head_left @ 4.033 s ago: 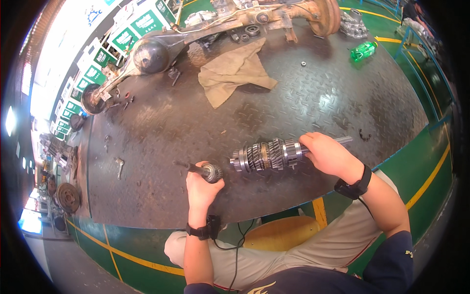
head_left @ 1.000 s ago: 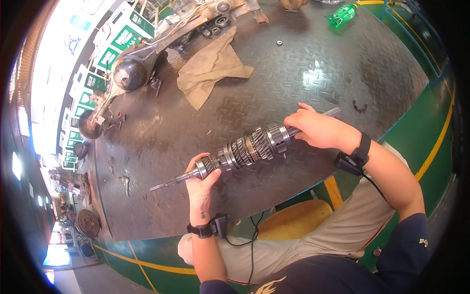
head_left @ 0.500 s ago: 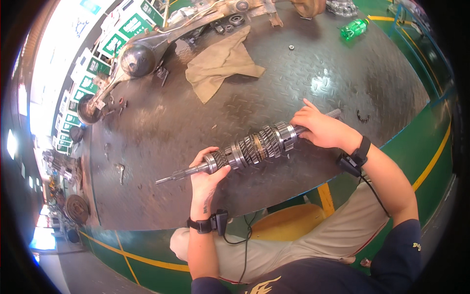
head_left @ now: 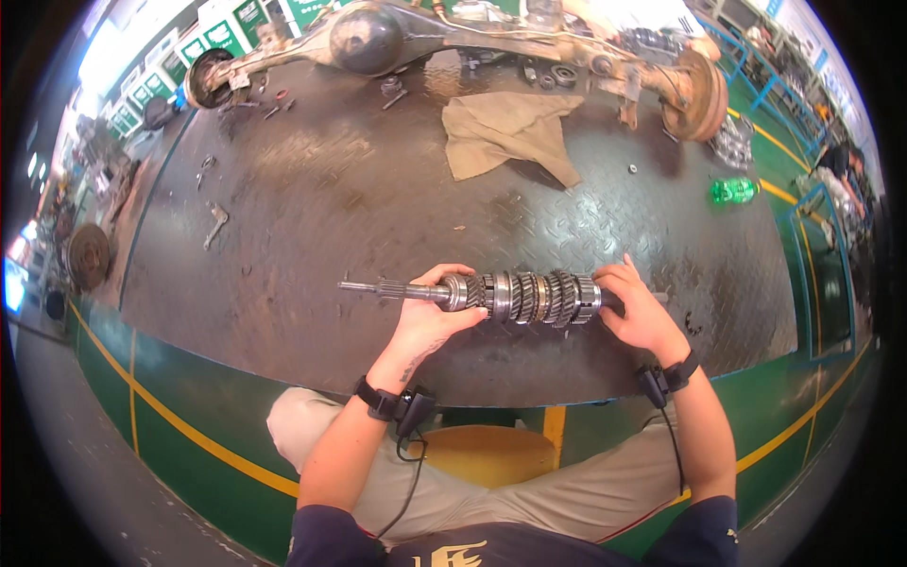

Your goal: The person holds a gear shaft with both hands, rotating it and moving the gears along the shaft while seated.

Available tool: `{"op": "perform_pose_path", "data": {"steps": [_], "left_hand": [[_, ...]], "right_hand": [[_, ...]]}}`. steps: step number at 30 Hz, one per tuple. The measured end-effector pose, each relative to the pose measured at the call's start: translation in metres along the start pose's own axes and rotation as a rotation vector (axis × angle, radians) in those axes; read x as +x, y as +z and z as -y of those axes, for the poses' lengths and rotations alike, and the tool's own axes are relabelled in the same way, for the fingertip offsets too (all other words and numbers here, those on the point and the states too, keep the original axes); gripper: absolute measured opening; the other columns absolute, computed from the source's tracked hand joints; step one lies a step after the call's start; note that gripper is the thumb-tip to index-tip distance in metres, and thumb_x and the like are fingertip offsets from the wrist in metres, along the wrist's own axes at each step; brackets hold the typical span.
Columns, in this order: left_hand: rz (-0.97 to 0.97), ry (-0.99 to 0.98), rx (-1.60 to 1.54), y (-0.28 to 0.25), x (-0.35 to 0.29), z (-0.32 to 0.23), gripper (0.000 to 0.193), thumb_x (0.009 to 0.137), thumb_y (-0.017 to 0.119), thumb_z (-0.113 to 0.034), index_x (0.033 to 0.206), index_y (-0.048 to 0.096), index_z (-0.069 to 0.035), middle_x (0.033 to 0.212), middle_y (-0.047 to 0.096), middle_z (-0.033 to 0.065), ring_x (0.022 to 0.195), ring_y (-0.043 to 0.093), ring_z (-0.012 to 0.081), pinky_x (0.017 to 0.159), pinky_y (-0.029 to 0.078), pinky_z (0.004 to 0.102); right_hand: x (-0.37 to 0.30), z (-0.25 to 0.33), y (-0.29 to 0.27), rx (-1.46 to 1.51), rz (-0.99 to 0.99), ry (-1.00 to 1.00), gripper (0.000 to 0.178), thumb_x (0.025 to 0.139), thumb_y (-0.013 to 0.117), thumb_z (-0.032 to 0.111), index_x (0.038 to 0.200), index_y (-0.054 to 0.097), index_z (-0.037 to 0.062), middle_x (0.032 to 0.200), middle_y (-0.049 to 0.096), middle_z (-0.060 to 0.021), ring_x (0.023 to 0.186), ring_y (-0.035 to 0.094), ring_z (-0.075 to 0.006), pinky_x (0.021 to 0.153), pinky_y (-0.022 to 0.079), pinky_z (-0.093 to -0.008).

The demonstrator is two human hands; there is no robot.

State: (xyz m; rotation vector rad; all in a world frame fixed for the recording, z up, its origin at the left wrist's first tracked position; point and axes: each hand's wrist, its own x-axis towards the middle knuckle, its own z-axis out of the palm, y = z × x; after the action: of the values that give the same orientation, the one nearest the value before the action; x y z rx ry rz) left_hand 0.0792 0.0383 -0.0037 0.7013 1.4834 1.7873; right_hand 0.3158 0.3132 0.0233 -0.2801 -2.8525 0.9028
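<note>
A steel gear shaft, stacked with helical gears and rings, lies nearly level across the front of the metal table. My left hand is closed around its left part, thumb in front and fingers behind, by the first gear. The thin splined end sticks out past that hand to the left. My right hand grips the right part of the shaft beside the last toothed ring, its index finger pointing up. The shaft's right tip shows a little beyond the hand. A dark open snap ring lies just right of my right hand.
A tan cloth lies farther back on the patterned steel table. Behind it stretches a rusty axle housing. A green bottle lies at right, a small nut nearby. A metal lever piece rests at left.
The view has turned and shifted, so more of the axle and the right side shows. The gear shaft, tilted before, now appears nearly level, still held in both hands.
</note>
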Motion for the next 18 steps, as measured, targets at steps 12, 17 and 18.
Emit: {"op": "perform_pose_path", "data": {"steps": [12, 17, 18], "left_hand": [[-0.164, 0.242, 0.54, -0.003, -0.008, -0.01, 0.055, 0.067, 0.091, -0.007, 0.118, 0.072, -0.004, 0.11, 0.068, 0.0082, 0.102, 0.069, 0.0227, 0.092, 0.056, 0.0369], [-0.133, 0.258, 0.645, -0.006, -0.013, -0.023, 0.05, 0.068, 0.087, -0.01, 0.116, 0.071, -0.003, 0.109, 0.067, 0.0123, 0.1, 0.068, 0.0294, 0.09, 0.056, 0.0386], [-0.135, 0.299, 0.678, -0.007, -0.014, -0.026, 0.05, 0.069, 0.086, -0.011, 0.115, 0.071, -0.003, 0.109, 0.067, 0.0129, 0.1, 0.068, 0.0308, 0.09, 0.056, 0.0394]], "right_hand": [[0.002, 0.004, -0.001, -0.043, -0.018, -0.022, 0.04, 0.079, 0.071, 0.0, 0.119, 0.065, 0.0031, 0.127, 0.065, -0.0115, 0.131, 0.058, -0.0345, 0.133, 0.01, -0.0675], [0.002, 0.005, -0.001, -0.051, -0.01, -0.02, 0.04, 0.08, 0.071, 0.001, 0.12, 0.066, 0.0028, 0.128, 0.064, -0.0123, 0.132, 0.058, -0.035, 0.133, 0.011, -0.0673], [0.001, 0.006, -0.002, -0.06, -0.005, -0.021, 0.04, 0.08, 0.071, 0.001, 0.12, 0.066, 0.0028, 0.128, 0.064, -0.0123, 0.132, 0.058, -0.035, 0.133, 0.011, -0.0673]]}}
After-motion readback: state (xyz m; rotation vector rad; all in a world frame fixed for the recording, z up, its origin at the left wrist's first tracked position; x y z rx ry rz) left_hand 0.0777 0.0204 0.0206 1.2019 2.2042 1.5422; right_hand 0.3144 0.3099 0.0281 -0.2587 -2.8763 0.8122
